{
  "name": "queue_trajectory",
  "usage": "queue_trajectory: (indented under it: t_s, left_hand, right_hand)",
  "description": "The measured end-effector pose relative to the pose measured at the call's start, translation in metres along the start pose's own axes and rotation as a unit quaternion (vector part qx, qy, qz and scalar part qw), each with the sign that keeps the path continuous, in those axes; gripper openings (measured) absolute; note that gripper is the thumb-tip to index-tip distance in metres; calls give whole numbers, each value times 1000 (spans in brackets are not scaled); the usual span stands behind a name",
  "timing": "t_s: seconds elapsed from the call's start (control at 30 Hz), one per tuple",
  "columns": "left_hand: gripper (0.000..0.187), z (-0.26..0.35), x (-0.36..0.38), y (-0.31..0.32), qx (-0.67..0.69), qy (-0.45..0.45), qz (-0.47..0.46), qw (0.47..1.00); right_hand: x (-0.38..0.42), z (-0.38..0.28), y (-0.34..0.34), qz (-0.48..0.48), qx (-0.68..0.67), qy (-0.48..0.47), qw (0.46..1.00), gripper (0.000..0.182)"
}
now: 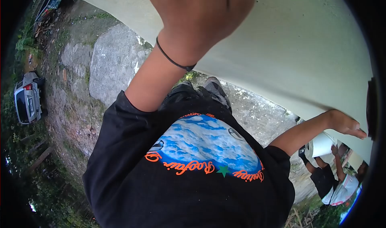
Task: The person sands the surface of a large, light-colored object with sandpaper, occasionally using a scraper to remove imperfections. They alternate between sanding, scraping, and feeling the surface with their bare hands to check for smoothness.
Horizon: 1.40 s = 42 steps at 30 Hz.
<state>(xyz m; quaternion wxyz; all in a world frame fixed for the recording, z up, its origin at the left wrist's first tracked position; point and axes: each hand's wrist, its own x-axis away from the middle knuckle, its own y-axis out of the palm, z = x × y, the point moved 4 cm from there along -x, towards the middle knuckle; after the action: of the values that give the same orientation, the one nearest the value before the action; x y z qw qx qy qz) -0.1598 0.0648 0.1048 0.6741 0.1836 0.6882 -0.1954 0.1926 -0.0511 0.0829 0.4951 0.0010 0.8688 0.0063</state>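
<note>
My left hand (201, 15) is raised close to the camera in front of a pale, smooth wall (281, 47). Its back and wrist show, with a thin dark band (171, 58) round the wrist; the fingers run out of the top of the view, so what they hold, if anything, is hidden. Farther right, my right hand (345, 123) lies at the wall's surface with its fingers stretched out. Nothing shows in it. A dark upright strip (370, 107) is just beyond its fingertips.
Below me is rough, stained concrete ground (114, 63). At lower right another person (325, 179) has a hand at a white bucket (321, 145). A silver car (29, 99) stands at far left beside plants, with scattered wood pieces (44, 27) above it.
</note>
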Motion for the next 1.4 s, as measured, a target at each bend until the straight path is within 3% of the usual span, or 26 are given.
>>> queue_trajectory:
  t_s: [0.03, 0.07, 0.1, 0.13, 0.3, 0.43, 0.47, 0.5, 0.57, 0.6, 0.63, 0.67, 0.7, 0.73, 0.83, 0.9, 1.0, 1.07, 1.1, 1.13, 1.17, 1.23, 1.27, 1.3, 1.33, 1.4]
  left_hand:
    - [53, 5, 11, 4, -55, 84, 91, 991]
    - [53, -7, 22, -2, -54, 83, 85, 991]
    - [44, -29, 20, -15, 127, -4, -19, 992]
    - [42, -40, 23, -15, 302, -93, -122, 941]
    - [42, -35, 57, -11, 285, -133, -66, 947]
    - [54, -27, 97, -10, 258, -153, 3, 954]
    - [57, 11, 108, -15, 93, -119, -106, 983]
    - [57, 12, 112, -18, 75, -151, -108, 980]
    - [59, -20, 109, -13, 155, -156, -33, 975]
    - [60, -57, 99, -19, 266, -297, 3, 917]
    - [61, -88, 87, -19, 366, -425, 42, 827]
    - [61, -82, 57, -12, 367, -422, 46, 828]
    - [38, -64, 22, -12, 275, -361, 76, 888]
    - [45, -45, 6, -12, 177, -296, 102, 933]
    - [41, -3, 93, -11, 130, -234, 9, 964]
    - [62, 15, 129, -11, 79, -163, -75, 981]
    - [62, -18, 125, -16, 87, -147, -79, 982]
    - [64, -71, 91, -24, 253, -323, -45, 911]
    - [44, -77, 45, -30, 206, -243, -37, 947]
    - [47, -76, 12, -35, 158, -160, -28, 974]
    - [47, -70, 11, -28, 159, -158, -26, 974]
    - [49, -57, 28, -11, 222, -326, 149, 907]
    - [43, -41, 52, -7, 203, -288, 101, 930]
    - [66, -26, 89, -8, 181, -250, 53, 950]
    - [63, -3, 111, -14, 110, -171, -67, 977]
    - [58, 13, 154, -15, 104, -165, -77, 978]
  right_hand:
    - [1, -1, 0, 3, -5, 2, 1000, 80]
    - [2, -3, 0, 8, -9, 5, 1000, 78]
    - [3, -4, 2, 7, -5, 6, 1000, 78]
    - [3, -4, 2, 4, -23, 18, 1000, 76]
    - [1, 1, 0, 3, -14, 27, 1000, 74]
    - [2, -1, 1, 3, -20, 28, 999, 76]
    - [1, -1, 0, 2, -5, 30, 1000, 76]
    - [2, 0, 1, 5, -9, 31, 999, 76]
    - [3, 4, 1, 17, -28, 36, 999, 77]
    - [1, 6, 0, 5, -34, 35, 999, 78]
    - [0, 8, -1, -5, -42, 36, 998, 79]
    - [-1, 10, 1, -5, -52, 39, 998, 79]
    - [-1, 11, 3, -5, -60, 43, 997, 80]
    - [-1, 13, 2, -7, -57, 44, 997, 80]
    - [-1, 14, -3, -5, -5, 48, 999, 78]
    - [0, 13, -2, -2, -6, 50, 999, 78]
    - [0, 11, -2, 4, -10, 49, 999, 77]
    - [-1, 9, 0, -2, -17, 50, 999, 76]
    - [0, 8, 0, -2, -19, 53, 998, 76]
    - [1, 9, 0, -1, -21, 55, 998, 76]
    - [0, 11, 0, -6, -30, 55, 998, 74]
    - [-1, 11, -2, -11, -35, 52, 998, 72]
    - [0, 10, -2, -2, -33, 55, 998, 71]
    - [0, 8, -2, 6, -31, 59, 998, 70]
    - [1, 6, -3, 10, -29, 63, 998, 69]
    - [3, 3, 1, 22, -33, 71, 997, 67]
